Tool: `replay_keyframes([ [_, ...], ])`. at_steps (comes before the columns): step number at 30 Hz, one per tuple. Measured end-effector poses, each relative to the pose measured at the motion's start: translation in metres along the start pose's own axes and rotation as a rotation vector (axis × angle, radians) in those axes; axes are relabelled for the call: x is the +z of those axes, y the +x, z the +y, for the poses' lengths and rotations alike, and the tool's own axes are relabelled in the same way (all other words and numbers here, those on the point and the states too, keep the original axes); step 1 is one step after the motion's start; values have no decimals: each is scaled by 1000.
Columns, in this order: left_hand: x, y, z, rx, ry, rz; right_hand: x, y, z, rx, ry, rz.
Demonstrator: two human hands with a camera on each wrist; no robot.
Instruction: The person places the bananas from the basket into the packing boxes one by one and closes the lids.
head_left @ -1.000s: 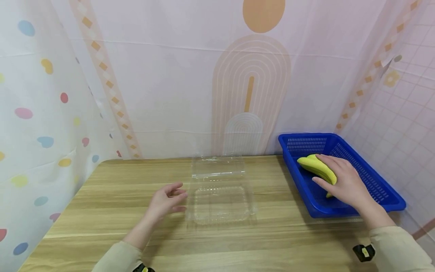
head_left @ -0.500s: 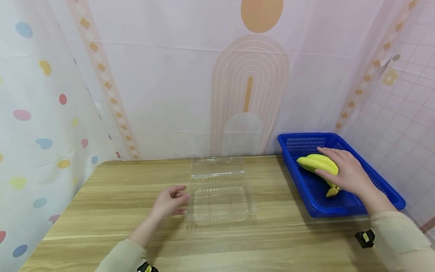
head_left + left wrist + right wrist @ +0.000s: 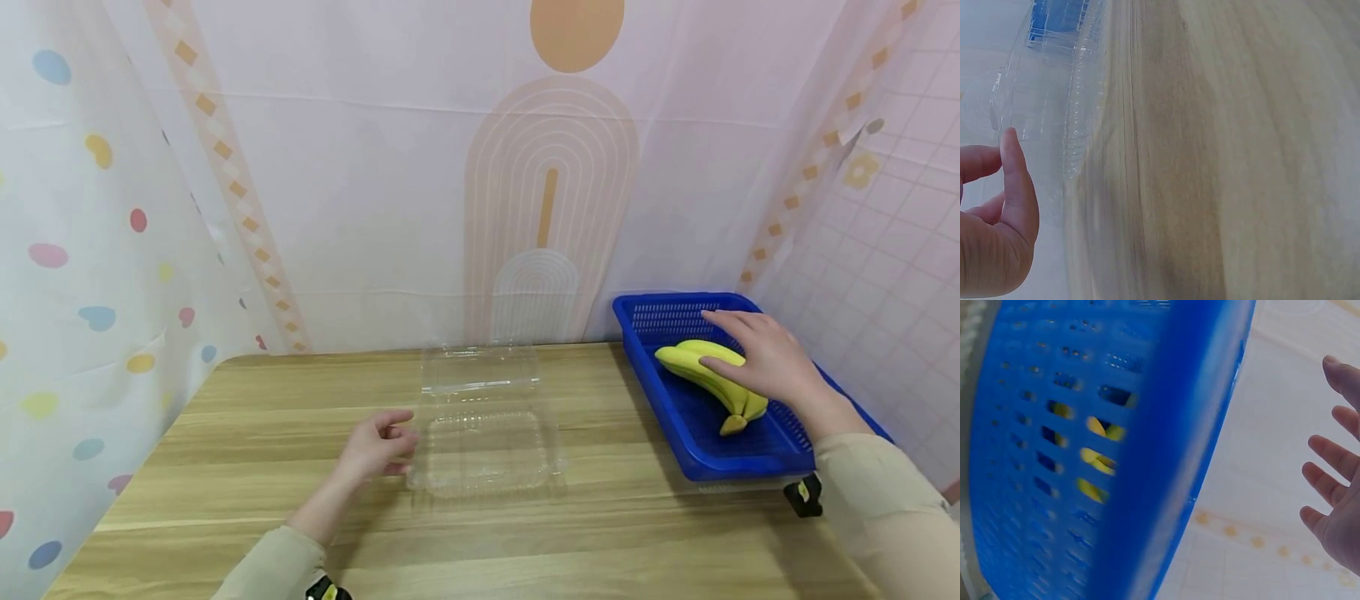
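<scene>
A bunch of yellow bananas (image 3: 705, 375) lies in the blue plastic basket (image 3: 675, 442) on the right. Over the bunch hovers my right hand (image 3: 768, 358), fingers spread and holding nothing. In the right wrist view that hand (image 3: 1338, 469) shows beyond the basket's rim, and bits of yellow show through the wall's slots. My left hand (image 3: 375, 446) is at the left edge of a clear plastic clamshell box (image 3: 487, 450), fingers loosely bent. The box stands with its lid folded back. In the left wrist view the thumb (image 3: 1019, 187) points up beside the bent fingers, overlapping the box's side.
A wood-grain table (image 3: 480, 550) bears both the box and the basket. A patterned curtain (image 3: 360, 208) hangs behind the table's back edge, and a dotted curtain (image 3: 75, 358) closes off the left side.
My right hand has let go of the bananas and risen above them; the bunch stays in the basket, its stem end now uncovered. The left hand has shifted slightly right, towards the box.
</scene>
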State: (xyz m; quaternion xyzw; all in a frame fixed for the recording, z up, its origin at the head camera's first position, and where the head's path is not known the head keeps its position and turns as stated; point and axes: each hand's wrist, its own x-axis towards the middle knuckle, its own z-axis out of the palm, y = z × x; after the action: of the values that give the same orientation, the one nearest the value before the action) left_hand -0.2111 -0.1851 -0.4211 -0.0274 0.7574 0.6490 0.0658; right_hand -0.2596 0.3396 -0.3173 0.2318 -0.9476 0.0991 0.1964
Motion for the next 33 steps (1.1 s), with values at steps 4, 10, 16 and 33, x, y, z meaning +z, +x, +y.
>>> replay_keyframes([
  [4, -1, -1, -1, -1, 5, -5, -4, 7, 1, -3, -22, -27],
  [10, -1, 0, -1, -2, 4, -2, -9, 16, 1, 27, -23, -98],
  [16, -1, 0, -1, 3, -2, -4, -9, 26, 2, 72, -30, -173],
  [33, 0, -3, -1, -2, -9, 1, 2, 38, 25, 102, -30, -224],
])
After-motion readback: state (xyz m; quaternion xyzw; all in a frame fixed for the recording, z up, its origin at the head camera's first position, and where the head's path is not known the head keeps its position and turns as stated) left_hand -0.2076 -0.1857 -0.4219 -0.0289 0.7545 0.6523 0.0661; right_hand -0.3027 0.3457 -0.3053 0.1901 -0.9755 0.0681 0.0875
